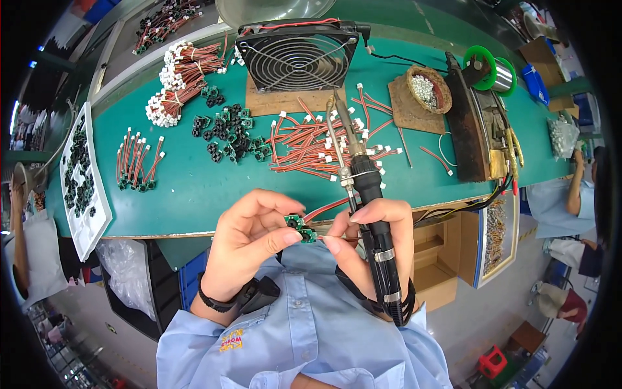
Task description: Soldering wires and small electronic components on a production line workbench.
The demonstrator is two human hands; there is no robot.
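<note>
Head view shows both hands at lower centre pinching a small green component (300,228), right hand (376,236) also gripping a soldering iron (363,194), left hand (253,236) closed on it, with loose red wires (311,146) and black parts (230,129) seemingly awaiting work on the green surface (188,188).

1. The person wears a light blue button-up work shirt (311,324) with a pointed collar and a row of small pale buttons down the front placket.
2. A small embroidered emblem (231,339) in orange and yellow thread sits on the shirt's chest, on the person's left side.
3. The shirt sleeves are short, so both forearms are bare.
4. The left hand (253,230) is bare, with no glove; a thin black band (214,301) circles its wrist, and a chunky black device (259,293) sits on that wrist beside the band.
5. The right hand (372,230) is bare too, ungloved, with short, unpainted nails.
</note>
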